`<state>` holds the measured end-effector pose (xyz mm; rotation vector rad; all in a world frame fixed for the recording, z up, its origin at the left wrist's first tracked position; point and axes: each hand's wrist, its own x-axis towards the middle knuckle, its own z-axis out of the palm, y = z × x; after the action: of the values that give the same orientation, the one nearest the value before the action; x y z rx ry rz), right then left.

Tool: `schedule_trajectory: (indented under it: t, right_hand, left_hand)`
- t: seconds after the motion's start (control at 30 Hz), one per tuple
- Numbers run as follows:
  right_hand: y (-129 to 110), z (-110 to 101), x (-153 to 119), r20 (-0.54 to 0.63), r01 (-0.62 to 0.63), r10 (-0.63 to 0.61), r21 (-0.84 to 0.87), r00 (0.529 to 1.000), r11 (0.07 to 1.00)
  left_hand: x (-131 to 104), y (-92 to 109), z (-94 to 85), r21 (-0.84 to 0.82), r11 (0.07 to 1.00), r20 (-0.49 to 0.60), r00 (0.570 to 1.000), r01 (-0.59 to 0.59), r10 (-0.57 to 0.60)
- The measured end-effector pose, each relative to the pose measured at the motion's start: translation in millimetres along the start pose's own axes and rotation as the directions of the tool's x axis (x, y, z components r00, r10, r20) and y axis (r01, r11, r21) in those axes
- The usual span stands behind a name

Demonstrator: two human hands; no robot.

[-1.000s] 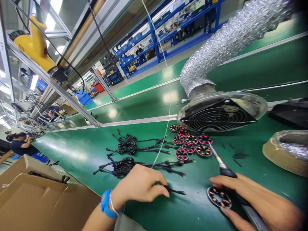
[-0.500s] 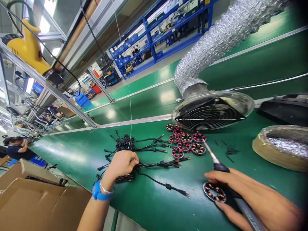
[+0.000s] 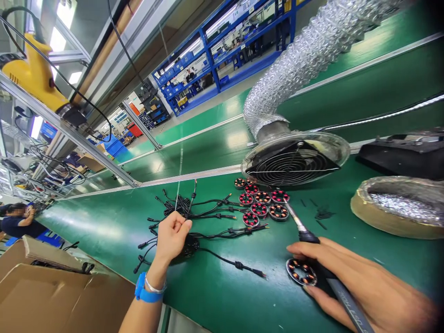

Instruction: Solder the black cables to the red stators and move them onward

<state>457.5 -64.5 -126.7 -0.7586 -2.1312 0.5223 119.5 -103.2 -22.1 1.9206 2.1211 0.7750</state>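
Observation:
My left hand (image 3: 174, 237), with a blue wristband, is closed on a black cable (image 3: 192, 202) whose end sticks up above the fingers, over a heap of bundled black cables (image 3: 171, 206). My right hand (image 3: 350, 273) is wrapped round a soldering iron (image 3: 293, 213), its tip at a ring-shaped coil part. The same hand's thumb and fingers also touch a single coil ring (image 3: 301, 272) with copper windings. Several coil rings (image 3: 258, 209) with red or copper windings lie grouped beyond. One cable (image 3: 238, 265) lies stretched out between the hands.
A fume fan (image 3: 294, 162) on a silver duct (image 3: 280, 78) stands behind the rings. Right of it are a bowl of metal shavings (image 3: 360, 201) and a black device (image 3: 398, 155). Cardboard boxes (image 3: 52, 296) stand at lower left; a person (image 3: 21, 219) sits far left.
My left hand has lifted a cable, and its end now points up above the hand. The right hand keeps its hold; the whole view has shifted slightly.

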Motion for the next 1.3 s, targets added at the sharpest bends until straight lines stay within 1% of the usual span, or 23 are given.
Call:
schedule_trajectory:
  t: [0.07,0.13,0.17,0.27,0.3,0.37,0.47,0.57,0.6,0.67,0.73,0.77,0.8,0.83,0.87,0.93,0.97,1.0,1.03,1.13,1.17,1.23,1.3]
  right_hand:
    - [-0.4,-1.9,2.1,0.048,0.038,-0.036,-0.041,0.998,0.998]
    - [-2.1,-7.0,5.4,0.092,0.049,-0.044,-0.056,0.995,0.997]
    - [-3.8,-11.0,7.4,0.114,0.046,-0.04,-0.058,0.993,0.997]
    - [-14.1,-25.8,13.0,0.144,0.048,-0.039,-0.06,0.989,0.997]
    - [-19.0,-30.3,14.7,0.126,0.041,-0.036,-0.038,0.991,0.998]
    - [-29.5,-36.0,17.9,0.066,-0.018,0.013,0.083,0.998,0.996]
    - [-41.5,-34.9,22.4,0.01,-0.152,0.157,0.325,0.988,0.933]
    - [-46.3,-27.8,25.4,-0.033,-0.161,0.188,0.378,0.982,0.912]
    - [-47.1,-25.6,25.9,-0.046,-0.15,0.18,0.372,0.983,0.916]
    - [-48.5,-22.3,26.5,-0.068,-0.124,0.159,0.366,0.985,0.922]
    - [-50.4,-20.6,26.9,-0.099,-0.088,0.132,0.359,0.986,0.929]
    - [-51.3,-20.3,27.0,-0.117,-0.068,0.117,0.355,0.986,0.932]
    - [-52.0,-20.2,26.9,-0.134,-0.051,0.104,0.353,0.985,0.934]
    - [-52.4,-20.2,26.8,-0.153,-0.034,0.092,0.349,0.984,0.936]
    - [-52.4,-20.3,26.5,-0.175,-0.016,0.08,0.344,0.981,0.939]
    - [-51.3,-20.5,25.8,-0.213,0.009,0.065,0.328,0.975,0.945]
    - [-50.4,-20.5,25.5,-0.225,0.004,0.07,0.314,0.972,0.95]
    - [-49.5,-20.5,25.5,-0.235,-0.012,0.086,0.302,0.968,0.953]
    - [-48.8,-20.5,25.8,-0.238,-0.037,0.112,0.3,0.965,0.953]
    - [-48.5,-19.8,28.0,-0.212,-0.119,0.204,0.355,0.956,0.927]
    - [-48.7,-19.3,28.9,-0.198,-0.133,0.222,0.381,0.955,0.915]
    - [-48.9,-17.6,30.5,-0.171,-0.147,0.234,0.412,0.957,0.899]
    - [-48.6,-15.0,31.2,-0.172,-0.151,0.236,0.403,0.956,0.903]
  left_hand:
    - [-9.3,0.0,-2.2,-0.077,0.996,-0.009,0.999,-0.038,0.037]
    - [-22.5,6.6,1.3,-0.147,0.981,0.066,0.988,-0.129,0.14]
    - [-29.2,11.7,5.7,-0.167,0.966,0.111,0.97,-0.195,0.215]
    - [-44.3,27.0,25.6,-0.173,0.903,0.189,0.887,-0.393,0.422]
    - [-47.0,30.5,32.6,-0.158,0.888,0.196,0.868,-0.432,0.457]
    - [-49.4,34.0,43.8,-0.124,0.877,0.207,0.853,-0.463,0.479]
    - [-48.2,33.8,48.9,-0.069,0.875,0.241,0.843,-0.479,0.48]
    - [-43.2,39.0,39.2,-0.06,0.903,0.366,0.832,-0.425,0.416]
    - [-40.5,44.0,34.6,-0.077,0.917,0.404,0.829,-0.391,0.387]
    - [-33.2,59.3,27.7,-0.148,0.939,0.419,0.84,-0.31,0.344]
    - [-24.0,78.8,28.0,-0.258,0.933,0.386,0.858,-0.253,0.339]
    - [-19.2,88.5,31.5,-0.316,0.918,0.401,0.844,-0.238,0.357]
    - [-14.7,97.3,37.0,-0.381,0.9,0.445,0.812,-0.211,0.378]
    - [-10.7,104.6,44.0,-0.461,0.877,0.522,0.758,-0.135,0.391]
    - [-7.6,110.1,51.9,-0.538,0.843,0.616,0.682,0.0,0.394]
    - [-3.9,115.9,67.1,-0.577,0.742,0.783,0.488,0.34,0.385]
    - [-3.2,116.6,73.3,-0.554,0.691,0.824,0.421,0.464,0.379]
    - [-3.0,116.4,78.0,-0.538,0.654,0.841,0.397,0.532,0.368]
    - [-3.0,115.7,81.3,-0.544,0.635,0.836,0.419,0.548,0.355]
    - [-3.6,113.6,85.4,-0.635,0.621,0.742,0.588,0.46,0.323]
    - [-3.8,113.3,86.4,-0.658,0.623,0.708,0.631,0.424,0.318]
    - [-4.3,113.0,89.6,-0.68,0.624,0.666,0.68,0.384,0.307]
    - [-5.1,112.7,94.5,-0.677,0.605,0.675,0.681,0.419,0.284]
